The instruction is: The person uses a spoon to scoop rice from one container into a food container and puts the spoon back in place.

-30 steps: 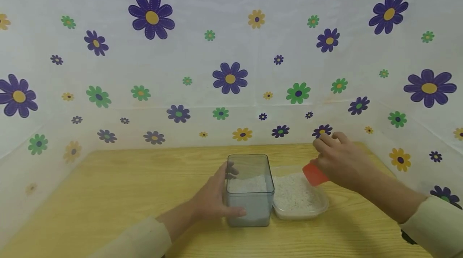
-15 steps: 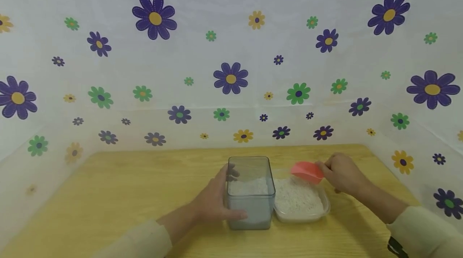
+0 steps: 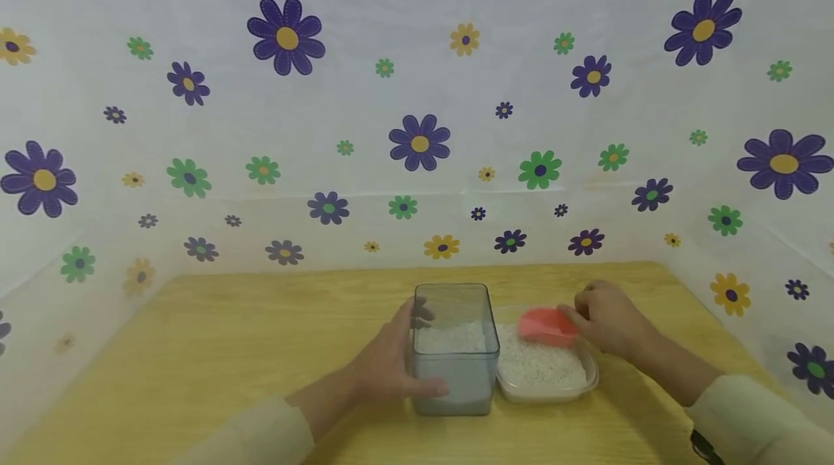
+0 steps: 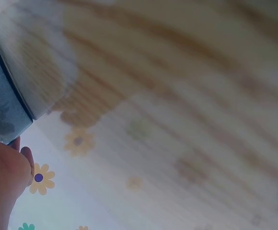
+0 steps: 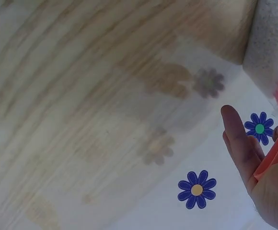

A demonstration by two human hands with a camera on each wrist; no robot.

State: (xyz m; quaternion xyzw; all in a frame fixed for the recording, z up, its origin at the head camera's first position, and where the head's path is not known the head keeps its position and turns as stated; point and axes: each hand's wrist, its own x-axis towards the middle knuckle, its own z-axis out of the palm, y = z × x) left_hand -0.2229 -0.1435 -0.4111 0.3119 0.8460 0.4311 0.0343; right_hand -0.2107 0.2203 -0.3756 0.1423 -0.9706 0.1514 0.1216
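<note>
In the head view my left hand [image 3: 389,363] holds a tall grey see-through container [image 3: 456,382], thumb across its front and fingers behind its left side. White grainy stuff [image 3: 449,338] lies inside that container. My right hand [image 3: 612,320] grips the handle of a red scoop [image 3: 549,327], whose bowl dips into a low clear plastic tub [image 3: 546,394] filled with similar white grains. From the right wrist, the red handle [image 5: 275,151] runs between thumb and fingers. Part of the container [image 4: 5,96] shows at the left edge of the left wrist view.
The two vessels stand side by side on a wood-grain table [image 3: 260,334]. A white flower-patterned sheet [image 3: 365,103] rises behind the table and along both sides.
My right hand has come down and turned the scoop over from above the tub, and its bowl now sits lower, at the grains. My left hand keeps its hold on the container.
</note>
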